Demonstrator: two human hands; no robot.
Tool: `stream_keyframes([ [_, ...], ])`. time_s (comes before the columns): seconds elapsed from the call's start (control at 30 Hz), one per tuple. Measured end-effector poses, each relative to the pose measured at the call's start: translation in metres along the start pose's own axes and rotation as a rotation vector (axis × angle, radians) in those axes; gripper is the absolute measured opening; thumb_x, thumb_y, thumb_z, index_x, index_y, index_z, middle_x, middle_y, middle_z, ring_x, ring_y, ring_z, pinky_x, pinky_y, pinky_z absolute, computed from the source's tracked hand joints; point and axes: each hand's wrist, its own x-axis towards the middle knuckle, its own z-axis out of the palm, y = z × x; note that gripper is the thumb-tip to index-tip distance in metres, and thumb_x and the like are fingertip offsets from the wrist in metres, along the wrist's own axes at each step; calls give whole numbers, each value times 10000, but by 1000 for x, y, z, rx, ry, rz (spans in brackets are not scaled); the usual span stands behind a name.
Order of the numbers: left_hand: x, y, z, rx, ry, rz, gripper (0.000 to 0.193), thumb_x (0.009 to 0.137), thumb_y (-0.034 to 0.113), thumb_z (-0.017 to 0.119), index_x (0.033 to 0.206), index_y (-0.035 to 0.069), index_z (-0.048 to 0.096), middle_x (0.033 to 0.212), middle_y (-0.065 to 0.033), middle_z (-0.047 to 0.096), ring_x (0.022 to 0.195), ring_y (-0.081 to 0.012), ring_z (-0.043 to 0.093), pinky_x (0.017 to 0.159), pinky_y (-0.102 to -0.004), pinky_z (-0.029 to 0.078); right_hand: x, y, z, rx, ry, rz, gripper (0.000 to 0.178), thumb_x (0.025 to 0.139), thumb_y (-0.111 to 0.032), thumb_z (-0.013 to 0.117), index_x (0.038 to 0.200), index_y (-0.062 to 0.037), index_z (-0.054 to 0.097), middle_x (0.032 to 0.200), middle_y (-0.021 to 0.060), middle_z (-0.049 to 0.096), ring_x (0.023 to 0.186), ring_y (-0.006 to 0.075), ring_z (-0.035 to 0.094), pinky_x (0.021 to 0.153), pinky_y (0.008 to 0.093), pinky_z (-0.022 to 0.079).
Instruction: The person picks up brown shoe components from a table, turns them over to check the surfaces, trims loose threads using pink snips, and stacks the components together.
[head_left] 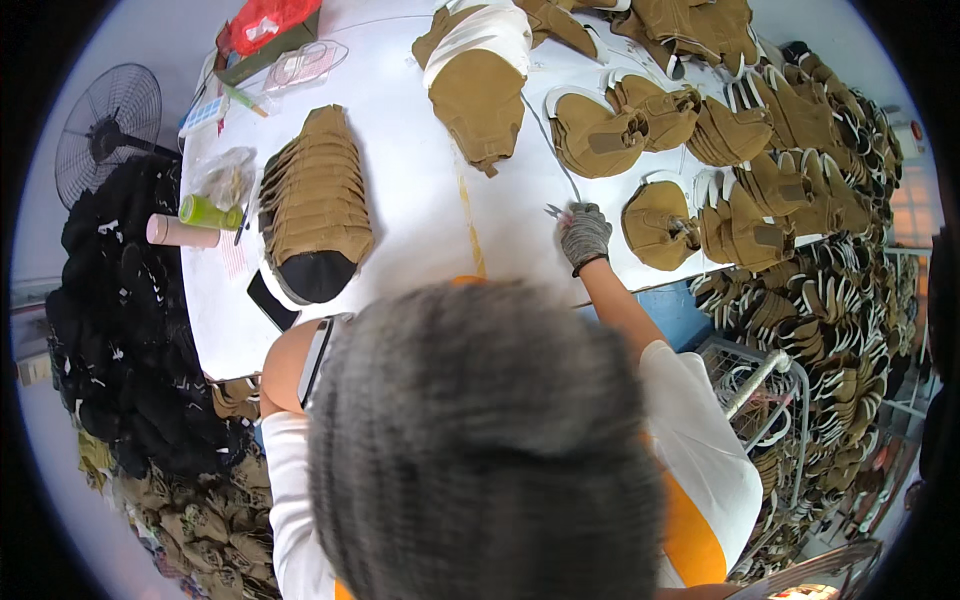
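My left hand [490,440], in a grey knit glove, is raised close to the camera and fills the lower middle as a blur. Its fingers cannot be made out, and it hides my body and the near table edge. My right hand [586,240], gloved in the same grey knit, rests on the white table [415,205] with its fingers closed on small thread snips [553,211]. The blades point left. Right of this hand lies a brown shoe upper [657,222] with a white edge. Beyond it sits a cluster of brown shoe uppers [598,138].
An overlapping row of brown uppers [318,190] lies at left, near a dark phone [272,300], a green-lidded cup [210,213] and a pink bottle [182,231]. A fan [108,130] stands beyond black piles [150,330]. A wire cart [765,390] is at right.
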Motion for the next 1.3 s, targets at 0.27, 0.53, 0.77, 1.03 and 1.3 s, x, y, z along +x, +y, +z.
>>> stream_keyframes([
  [0.27,-55,-20,-49,-1,371,-195,279,927,69,535,1195,3,575,992,-81,592,931,-196,557,878,-295,454,35,-22,4,605,63,-113,646,772,-291,746,1299,-51,460,1208,189,541,1037,326,570,904,406,451],
  [0.53,-204,-183,-25,219,694,-1107,444,896,135,615,1297,-9,488,1275,-145,541,1206,-233,488,1005,-319,400,114,-43,-54,1322,-235,127,709,773,-344,761,1289,5,422,1288,157,480,1100,205,499,858,314,439],
  [0.77,-225,-276,-98,-36,1155,-1393,966,818,344,727,1467,-14,108,1465,-244,274,1366,-286,286,1099,-331,264,245,-91,-52,1410,-107,96,1030,726,-506,755,1400,88,253,1366,230,409,1239,292,426,1013,333,368],
  [1.03,-222,-366,-138,-235,1318,-1036,860,796,223,759,1425,54,197,1374,-99,424,1258,-222,402,1027,-324,370,311,-113,-41,1557,-153,153,1039,702,-664,680,1437,-34,302,1371,166,437,1219,270,432,1009,392,366],
  [1.3,-243,-411,-160,-209,1316,-959,998,647,212,863,1404,80,226,1343,-117,430,1212,-217,433,1017,-361,399,321,-100,-31,1699,-451,377,988,735,-704,608,1422,-41,355,1398,134,425,1224,272,420,1033,372,331],
])
